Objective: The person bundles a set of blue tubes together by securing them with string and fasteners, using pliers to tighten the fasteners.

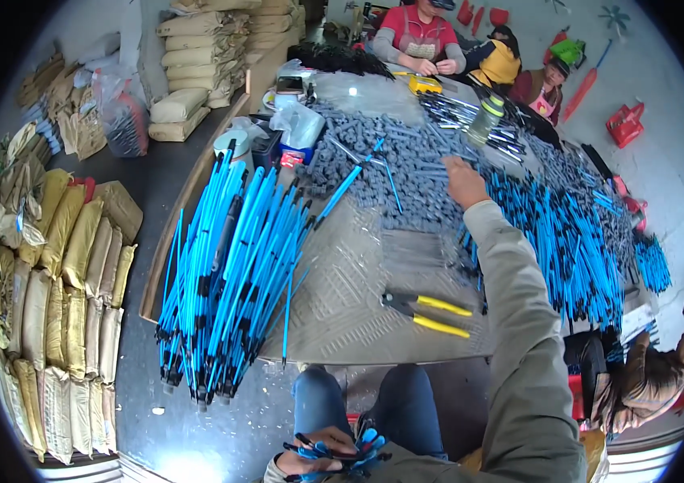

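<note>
My right hand stretches far across the table, fingers down on the heap of small grey tube pieces, beside a spread of blue rods. Whether it grips a piece I cannot tell. My left hand rests low in my lap over my jeans, closed around a bunch of blue and black rods. A large pile of blue rods with black ends lies on the table's left part.
Yellow-handled pliers lie on the patterned table top near me. Other people sit at the far end and at the right. Stacked sacks fill the floor to the left. A bottle stands among the parts.
</note>
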A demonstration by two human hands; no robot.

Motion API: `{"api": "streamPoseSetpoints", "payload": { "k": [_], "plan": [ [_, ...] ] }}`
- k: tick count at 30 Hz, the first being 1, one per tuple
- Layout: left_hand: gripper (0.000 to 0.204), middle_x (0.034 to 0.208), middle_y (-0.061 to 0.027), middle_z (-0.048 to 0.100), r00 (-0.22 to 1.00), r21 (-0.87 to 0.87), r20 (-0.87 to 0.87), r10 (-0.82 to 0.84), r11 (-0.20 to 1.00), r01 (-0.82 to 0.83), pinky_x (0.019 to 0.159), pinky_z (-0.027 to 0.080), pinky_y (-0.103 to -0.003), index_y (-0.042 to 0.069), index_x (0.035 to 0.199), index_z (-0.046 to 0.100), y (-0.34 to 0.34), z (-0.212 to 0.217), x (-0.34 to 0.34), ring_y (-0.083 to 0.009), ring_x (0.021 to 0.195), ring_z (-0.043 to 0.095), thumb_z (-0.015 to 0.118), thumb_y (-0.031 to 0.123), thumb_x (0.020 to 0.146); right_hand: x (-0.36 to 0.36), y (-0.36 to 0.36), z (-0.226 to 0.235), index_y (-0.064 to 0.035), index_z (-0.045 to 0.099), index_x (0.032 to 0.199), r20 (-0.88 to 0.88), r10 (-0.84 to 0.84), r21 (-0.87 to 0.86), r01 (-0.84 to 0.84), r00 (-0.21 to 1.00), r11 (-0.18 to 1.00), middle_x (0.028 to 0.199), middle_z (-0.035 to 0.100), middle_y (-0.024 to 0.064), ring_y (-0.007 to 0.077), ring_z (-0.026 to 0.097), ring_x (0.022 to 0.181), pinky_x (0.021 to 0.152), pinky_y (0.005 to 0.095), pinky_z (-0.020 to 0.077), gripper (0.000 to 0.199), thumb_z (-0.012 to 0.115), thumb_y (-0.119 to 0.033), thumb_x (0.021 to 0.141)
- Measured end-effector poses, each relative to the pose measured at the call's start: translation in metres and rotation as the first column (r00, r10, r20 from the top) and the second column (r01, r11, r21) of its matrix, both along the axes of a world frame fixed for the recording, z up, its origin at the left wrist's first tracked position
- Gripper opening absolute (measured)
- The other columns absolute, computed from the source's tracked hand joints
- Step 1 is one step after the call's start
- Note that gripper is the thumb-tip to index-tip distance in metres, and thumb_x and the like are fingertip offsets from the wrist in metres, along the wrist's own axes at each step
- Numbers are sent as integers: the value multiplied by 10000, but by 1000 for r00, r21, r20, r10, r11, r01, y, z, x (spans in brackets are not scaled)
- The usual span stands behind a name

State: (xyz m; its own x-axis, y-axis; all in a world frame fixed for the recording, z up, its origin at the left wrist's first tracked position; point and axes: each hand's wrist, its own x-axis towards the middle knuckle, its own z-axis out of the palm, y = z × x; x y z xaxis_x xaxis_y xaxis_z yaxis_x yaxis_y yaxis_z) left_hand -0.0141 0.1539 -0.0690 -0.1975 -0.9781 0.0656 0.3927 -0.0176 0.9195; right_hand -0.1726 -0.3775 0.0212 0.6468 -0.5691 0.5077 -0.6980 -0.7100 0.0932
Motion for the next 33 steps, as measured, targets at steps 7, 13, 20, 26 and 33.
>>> {"api": "streamPoseSetpoints", "payload": {
  "k": [7,13,20,26,33],
  "plan": [
    [312,1035,-203,577,1000,-13,-29,-4,1000,4,842,434,-372,-65,1016,630,-2,-7,13,-295,941,569,675,76,741,27,-25,-9,-124,438,1209,-351,-376,123,441,858,889,1185,500,108,315,558,999,799,427,480,494,565,-66,735],
    [297,1063,-165,566,993,-27,-65,-94,995,92,892,418,-341,-41,1060,616,-10,6,2,-258,1021,541,647,33,775,3,-6,-6,-122,450,1193,-320,-78,244,162,944,956,1100,541,124,324,582,950,764,434,484,442,578,-93,771],
    [313,1031,-190,581,1000,65,-9,20,998,-19,820,431,-366,-54,1002,631,23,16,-20,-292,932,564,674,122,747,12,85,32,-107,498,1165,-240,-119,74,140,964,987,1019,565,139,345,600,828,677,441,486,384,592,-129,793],
    [500,955,-128,573,986,-2,167,25,1000,-25,732,411,-365,-40,1062,561,24,-7,-27,-238,869,536,578,391,809,-26,220,78,-71,432,1284,315,221,793,-384,923,472,945,568,33,58,453,628,551,202,407,424,531,-134,877],
    [313,847,-148,646,997,90,57,56,994,-61,711,477,-314,-63,925,633,21,30,-50,-230,790,621,697,182,740,-63,336,48,58,478,1184,572,368,774,-631,733,54,911,580,47,53,447,589,556,187,387,366,498,-126,867]
  ]
}}
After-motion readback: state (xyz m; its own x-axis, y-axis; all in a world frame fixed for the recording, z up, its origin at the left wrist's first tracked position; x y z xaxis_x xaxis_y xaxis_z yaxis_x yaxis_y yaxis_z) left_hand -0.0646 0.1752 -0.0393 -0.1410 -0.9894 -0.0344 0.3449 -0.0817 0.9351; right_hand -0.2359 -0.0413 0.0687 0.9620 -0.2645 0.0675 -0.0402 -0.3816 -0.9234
